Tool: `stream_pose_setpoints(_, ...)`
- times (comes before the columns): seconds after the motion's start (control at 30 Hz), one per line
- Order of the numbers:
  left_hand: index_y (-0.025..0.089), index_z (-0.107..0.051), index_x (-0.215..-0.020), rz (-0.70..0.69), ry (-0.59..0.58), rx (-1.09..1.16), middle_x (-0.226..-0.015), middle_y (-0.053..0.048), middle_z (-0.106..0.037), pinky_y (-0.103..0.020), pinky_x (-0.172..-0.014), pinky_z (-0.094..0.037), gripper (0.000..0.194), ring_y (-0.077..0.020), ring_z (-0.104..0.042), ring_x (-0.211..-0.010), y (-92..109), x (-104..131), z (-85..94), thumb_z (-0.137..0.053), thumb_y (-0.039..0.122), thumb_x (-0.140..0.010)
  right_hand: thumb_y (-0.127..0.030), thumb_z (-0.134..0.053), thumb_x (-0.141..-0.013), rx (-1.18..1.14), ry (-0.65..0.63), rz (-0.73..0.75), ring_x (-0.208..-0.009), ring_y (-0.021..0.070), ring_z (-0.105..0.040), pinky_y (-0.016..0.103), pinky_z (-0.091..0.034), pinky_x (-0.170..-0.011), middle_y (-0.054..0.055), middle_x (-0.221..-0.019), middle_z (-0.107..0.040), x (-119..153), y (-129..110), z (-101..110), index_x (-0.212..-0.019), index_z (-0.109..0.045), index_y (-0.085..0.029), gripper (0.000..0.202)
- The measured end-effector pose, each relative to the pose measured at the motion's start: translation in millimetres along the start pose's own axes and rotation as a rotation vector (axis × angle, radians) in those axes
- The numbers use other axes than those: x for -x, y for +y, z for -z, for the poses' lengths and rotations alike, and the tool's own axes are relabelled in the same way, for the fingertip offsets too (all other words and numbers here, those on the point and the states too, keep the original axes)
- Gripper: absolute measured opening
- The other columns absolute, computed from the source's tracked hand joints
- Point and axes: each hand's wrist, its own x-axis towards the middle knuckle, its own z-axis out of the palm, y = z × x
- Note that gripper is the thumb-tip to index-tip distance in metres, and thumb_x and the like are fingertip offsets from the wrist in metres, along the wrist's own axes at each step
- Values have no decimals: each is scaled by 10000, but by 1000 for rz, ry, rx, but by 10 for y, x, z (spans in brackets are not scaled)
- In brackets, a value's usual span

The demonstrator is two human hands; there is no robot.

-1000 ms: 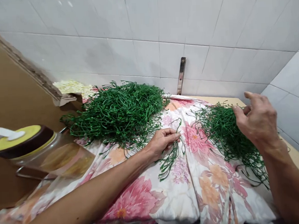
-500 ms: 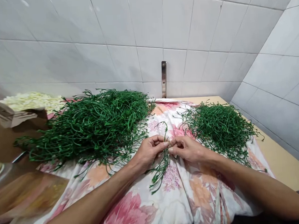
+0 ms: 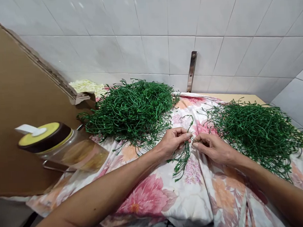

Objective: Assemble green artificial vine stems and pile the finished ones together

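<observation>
My left hand (image 3: 175, 141) pinches a small bunch of thin green stems (image 3: 182, 162) with small bud-like tips. Most of the bunch droops below the fingers, and one curly stem sticks up above them. Close on its right, my right hand (image 3: 211, 147) has thumb and forefinger pressed together. A fine strand seems to cross the small gap between the hands, but what the right fingertips hold is too small to make out. Both hands are over a floral cloth (image 3: 148, 195).
Beyond my left hand lies a large heap of green stems (image 3: 131, 111); another heap (image 3: 259, 135) lies right. A yellow-lidded jar (image 3: 85, 156), cardboard (image 3: 21, 110) and pale petal-like pieces (image 3: 87, 87) are at the left. A tiled wall (image 3: 155, 52) with a metal strip (image 3: 192, 70) closes the back.
The view has turned left, showing more of the jar and cardboard. My hands, touching at the fingertips before, are now slightly apart. The stems stay in my left hand.
</observation>
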Motion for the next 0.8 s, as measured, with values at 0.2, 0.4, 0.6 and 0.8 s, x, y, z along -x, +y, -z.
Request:
stream_pose_setpoints(0.2, 150, -626, -790, -7, -12, -50, -619, 37, -566, -198, -394, -237, 412, -35, -381, -415, 6, 10, -3, -797, 521, -738, -442, -508, -999, 69, -9, 23, -617, 118, -375, 265, -287, -563, -26, -673, -451, -13, 1, -42, -729, -507, -185, 373)
stream_pose_setpoints(0.4, 149, -621, -787, -28, 46, -106, -557, 56, -488, -202, -430, -226, 425, -44, -364, -433, 6, 21, -34, -800, 527, -713, -461, -440, -1022, 146, 18, 30, -580, 120, -374, 268, -267, -541, -27, -646, -425, -8, -5, -71, -707, -457, -200, 409)
stream_pose_setpoints(0.6, 145, -596, -678, -51, 113, -144, -579, 24, -522, -214, -490, -274, 359, -69, -399, -515, -2, 3, -93, -791, 446, -674, -328, -396, -1031, 295, 78, 191, -575, 123, -383, 280, -275, -587, -26, -632, -465, 10, -13, -172, -700, -429, -205, 354)
stream_pose_setpoints(0.8, 139, -607, -643, -67, 132, -122, -602, 5, -558, -227, -550, -328, 311, -92, -453, -574, -67, -45, -114, -800, 383, -635, -257, -403, -998, 414, 115, 245, -562, 125, -383, 279, -281, -585, -24, -612, -451, 34, -45, -266, -681, -395, -212, 320)
